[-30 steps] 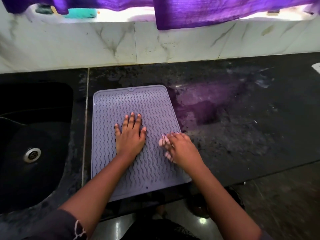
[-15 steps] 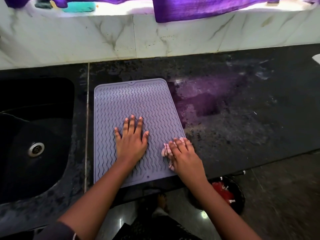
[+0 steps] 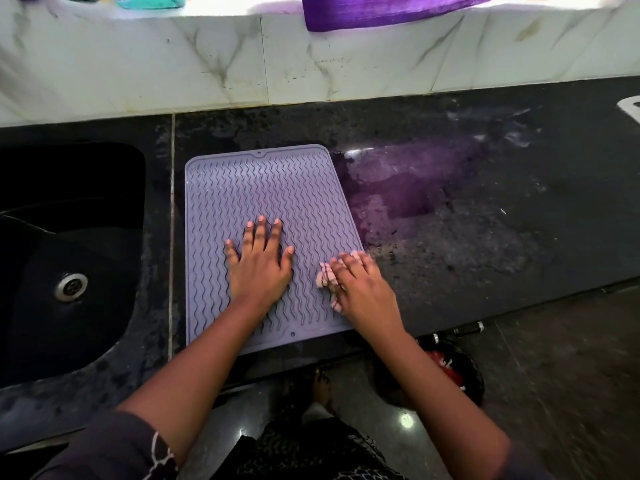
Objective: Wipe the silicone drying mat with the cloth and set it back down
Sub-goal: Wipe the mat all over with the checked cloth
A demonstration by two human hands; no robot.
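Observation:
A lavender silicone drying mat (image 3: 263, 188) with wavy ridges lies flat on the black counter, its near edge at the counter's front. My left hand (image 3: 258, 259) presses flat on the mat's middle with fingers spread. My right hand (image 3: 363, 289) rests on a small pink cloth (image 3: 325, 277) at the mat's right edge, with its fingers over the cloth. Most of the cloth is hidden under that hand.
A black sink (image 3: 69, 258) with a metal drain (image 3: 71, 286) lies left of the mat. A wet patch (image 3: 433, 188) covers the counter to the right. A marble backsplash (image 3: 311, 60) runs behind. A dark bin (image 3: 450, 372) stands on the floor below.
The view has shifted, so the mat sits a little farther back in the picture. My right hand with the cloth has slid slightly toward the mat's right edge. The left hand stays pressed in place.

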